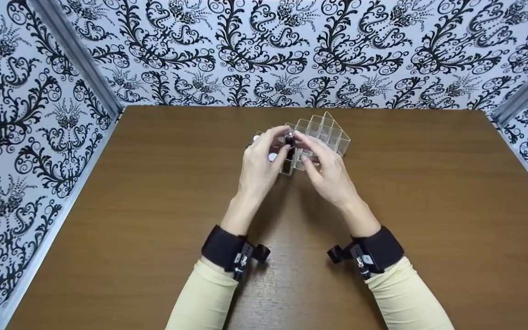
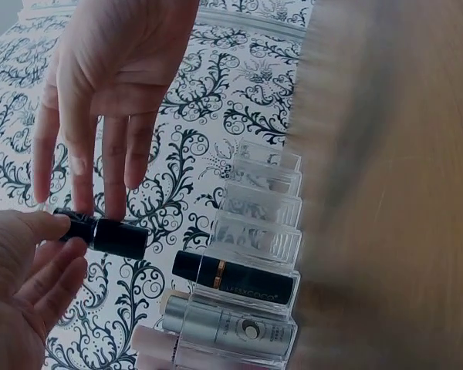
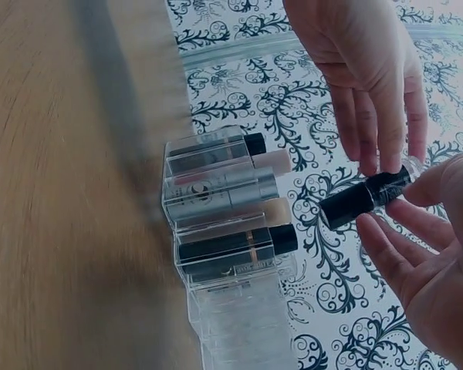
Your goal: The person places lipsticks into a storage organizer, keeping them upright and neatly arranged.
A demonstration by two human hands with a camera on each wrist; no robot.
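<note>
Above a clear stepped lipstick organizer (image 1: 321,130) I have a black lipstick tube (image 1: 290,145) with a clear end at the top. My left hand (image 1: 258,165) pinches it; in the left wrist view the thumb (image 2: 55,225) lies across its upper part. From the other side, my right hand (image 1: 332,176) has its fingertips at the tube's upper end. In the right wrist view the right thumb (image 3: 440,181) overlaps that clear end, with the other fingers beside the black body (image 3: 347,206). The organizer stands just behind the tube.
The organizer's left compartments hold a black tube with a gold band (image 2: 239,277), a silver tube (image 2: 239,324) and a pink one (image 2: 153,345). White caps (image 1: 272,157) show beside the left hand. Patterned wall panels (image 1: 264,59) rise behind the brown table (image 1: 167,183).
</note>
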